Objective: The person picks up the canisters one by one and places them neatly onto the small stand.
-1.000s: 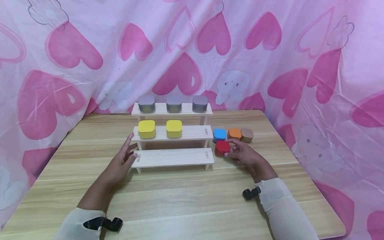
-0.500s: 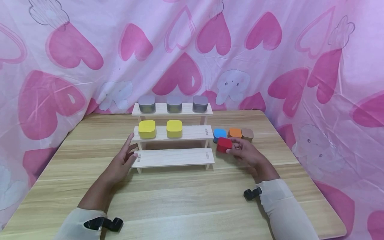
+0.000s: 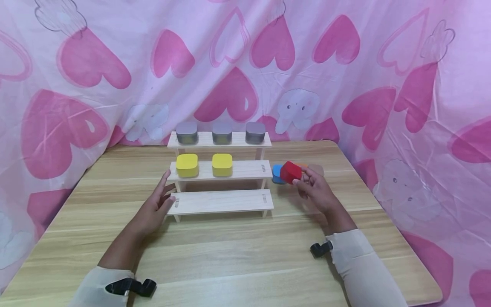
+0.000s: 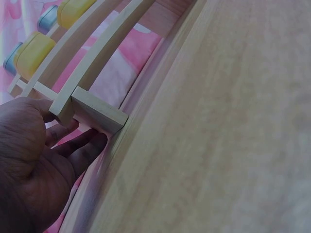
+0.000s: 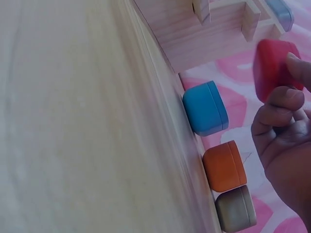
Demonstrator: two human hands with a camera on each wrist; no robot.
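Observation:
In the head view my right hand [image 3: 315, 187] pinches a small red rounded-square tin [image 3: 290, 172], tilted and lifted off the table. The right wrist view shows the red tin [image 5: 272, 70] between thumb and fingers, above a blue tin [image 5: 205, 108]. My left hand [image 3: 152, 208] is at the left end of a three-tier wooden rack [image 3: 222, 202]. Its thumb touches the lowest shelf; the fingers reach loosely along the side by the leg [image 4: 99, 114]. Two yellow tins [image 3: 187, 165] stand on the middle shelf, and three grey tins [image 3: 222, 133] on the top one.
An orange tin [image 5: 225, 166] and a brown tin [image 5: 236, 209] stand on the wooden table [image 3: 230, 264], right of the rack and beside the blue one. A pink heart-print cloth [image 3: 226, 42] hangs behind and along the right side.
My right hand has raised the red tin from the table and tipped it, bringing it in front of the blue and orange tins. The left hand has stayed at the rack.

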